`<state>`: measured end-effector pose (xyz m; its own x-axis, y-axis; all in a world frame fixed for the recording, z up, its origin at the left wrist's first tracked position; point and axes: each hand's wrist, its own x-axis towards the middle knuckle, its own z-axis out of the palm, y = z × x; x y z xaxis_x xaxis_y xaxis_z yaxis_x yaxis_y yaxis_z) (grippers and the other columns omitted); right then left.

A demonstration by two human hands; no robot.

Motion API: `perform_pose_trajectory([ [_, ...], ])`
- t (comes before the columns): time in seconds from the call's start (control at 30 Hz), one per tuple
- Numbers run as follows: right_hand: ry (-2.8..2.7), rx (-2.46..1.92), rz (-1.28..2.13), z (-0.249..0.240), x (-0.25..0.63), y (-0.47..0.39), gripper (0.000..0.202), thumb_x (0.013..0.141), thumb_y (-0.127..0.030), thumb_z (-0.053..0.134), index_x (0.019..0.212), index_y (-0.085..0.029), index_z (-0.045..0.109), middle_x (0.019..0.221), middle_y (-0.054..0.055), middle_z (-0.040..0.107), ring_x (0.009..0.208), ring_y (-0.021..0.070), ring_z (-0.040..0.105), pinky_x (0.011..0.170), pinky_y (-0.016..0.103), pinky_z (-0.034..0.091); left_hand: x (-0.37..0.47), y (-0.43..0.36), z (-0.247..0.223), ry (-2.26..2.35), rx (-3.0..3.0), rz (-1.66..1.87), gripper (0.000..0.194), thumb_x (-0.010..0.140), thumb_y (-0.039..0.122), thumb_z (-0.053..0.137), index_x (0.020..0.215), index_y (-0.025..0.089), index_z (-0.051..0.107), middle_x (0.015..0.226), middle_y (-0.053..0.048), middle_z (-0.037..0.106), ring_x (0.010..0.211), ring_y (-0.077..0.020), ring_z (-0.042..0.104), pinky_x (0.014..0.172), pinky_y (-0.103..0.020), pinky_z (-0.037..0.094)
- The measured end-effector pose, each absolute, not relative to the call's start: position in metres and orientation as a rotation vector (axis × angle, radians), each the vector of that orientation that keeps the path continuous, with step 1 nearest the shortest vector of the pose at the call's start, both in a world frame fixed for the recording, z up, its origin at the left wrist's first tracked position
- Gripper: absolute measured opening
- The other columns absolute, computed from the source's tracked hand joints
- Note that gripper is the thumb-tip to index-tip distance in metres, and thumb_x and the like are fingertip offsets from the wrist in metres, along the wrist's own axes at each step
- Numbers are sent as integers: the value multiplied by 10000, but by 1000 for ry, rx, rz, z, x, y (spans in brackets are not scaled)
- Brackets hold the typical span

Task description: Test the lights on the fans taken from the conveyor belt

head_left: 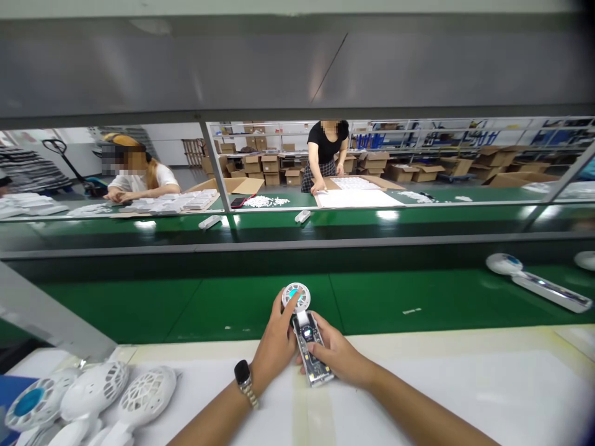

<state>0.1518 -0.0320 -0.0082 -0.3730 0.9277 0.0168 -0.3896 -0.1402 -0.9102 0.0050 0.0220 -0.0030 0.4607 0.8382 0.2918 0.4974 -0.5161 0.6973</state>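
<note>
A small handheld fan (307,331) with a round white grille head and an open, see-through handle showing its circuit board lies between both hands at the table's far edge. My left hand (274,347), with a dark watch on its wrist, holds the fan's left side, fingers reaching up onto the round head. My right hand (337,356) grips the handle from the right.
Several white fan heads (93,393) lie piled at the near left. On the green conveyor belt (209,303) another fan (534,279) rests at the right. Beyond the belt two people work at a far table with cardboard boxes and white parts (264,201).
</note>
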Motion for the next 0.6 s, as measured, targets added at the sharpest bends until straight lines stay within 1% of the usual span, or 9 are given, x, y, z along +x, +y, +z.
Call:
perform_pose_trajectory([
  [0.13, -1059, -753, 1719, -6, 151, -30, 499, 730, -374, 675, 1111, -233, 385, 991, 26, 542, 744, 188, 652, 669, 375, 529, 4, 26, -9, 1092, 2195, 874, 640, 784, 2, 314, 1354, 288, 276, 1441, -82, 167, 1283, -236, 308, 1022, -409, 332],
  [0.23, -1057, -759, 1717, -6, 150, -30, 517, 725, -367, 680, 1126, -227, 384, 970, 27, 556, 738, 191, 654, 659, 369, 528, 3, 28, -12, 1081, 2222, 879, 656, 770, -18, 303, 1358, 271, 273, 1442, -91, 176, 1286, -229, 306, 1027, -406, 325],
  [0.3, -1065, -757, 1708, -6, 149, -30, 537, 729, -363, 678, 1151, -224, 377, 962, 34, 570, 739, 193, 653, 656, 367, 526, 3, 27, -10, 1144, 2273, 912, 636, 777, -6, 323, 1348, 273, 298, 1446, -97, 173, 1295, -259, 282, 1018, -451, 321],
  [0.37, -1074, -751, 1698, -6, 148, -32, 559, 727, -366, 679, 1171, -223, 370, 945, 40, 588, 736, 198, 649, 657, 377, 523, 4, 23, -7, 1268, 2357, 1024, 572, 792, 31, 360, 1316, 262, 361, 1461, -106, 126, 1318, -314, 201, 1011, -530, 282],
  [0.4, -1079, -746, 1689, -6, 148, -32, 574, 723, -368, 682, 1181, -225, 367, 949, 43, 595, 748, 202, 645, 678, 389, 519, 5, 19, -5, 1316, 2408, 1099, 524, 802, 61, 380, 1293, 244, 397, 1466, -114, 101, 1325, -340, 158, 1008, -566, 252],
  [0.47, -1105, -742, 1615, -5, 148, -34, 580, 706, -365, 700, 1178, -227, 391, 996, 51, 600, 850, 209, 624, 802, 409, 478, 9, 5, -3, 1289, 2515, 1153, 443, 831, 119, 389, 1262, 215, 434, 1463, -133, 111, 1328, -362, 120, 1007, -611, 197],
  [0.53, -1126, -774, 1537, -4, 147, -36, 584, 681, -366, 722, 1163, -218, 427, 1005, 54, 609, 933, 213, 594, 910, 399, 406, 15, -20, -3, 1095, 2611, 985, 394, 867, 174, 370, 1249, 237, 441, 1426, -143, 228, 1311, -346, 187, 1000, -626, 203],
  [0.57, -1110, -810, 1527, -4, 146, -37, 623, 670, -381, 728, 1183, -213, 416, 959, 53, 625, 926, 218, 596, 920, 401, 392, 19, -37, -5, 961, 2633, 826, 378, 883, 205, 362, 1250, 265, 434, 1398, -138, 289, 1290, -335, 242, 983, -631, 232],
  [0.6, -1079, -855, 1549, -3, 144, -39, 689, 669, -409, 724, 1228, -209, 373, 895, 50, 640, 889, 227, 610, 902, 415, 398, 22, -57, -6, 867, 2649, 732, 344, 891, 250, 379, 1223, 298, 454, 1355, -123, 364, 1240, -310, 330, 956, -605, 305],
])
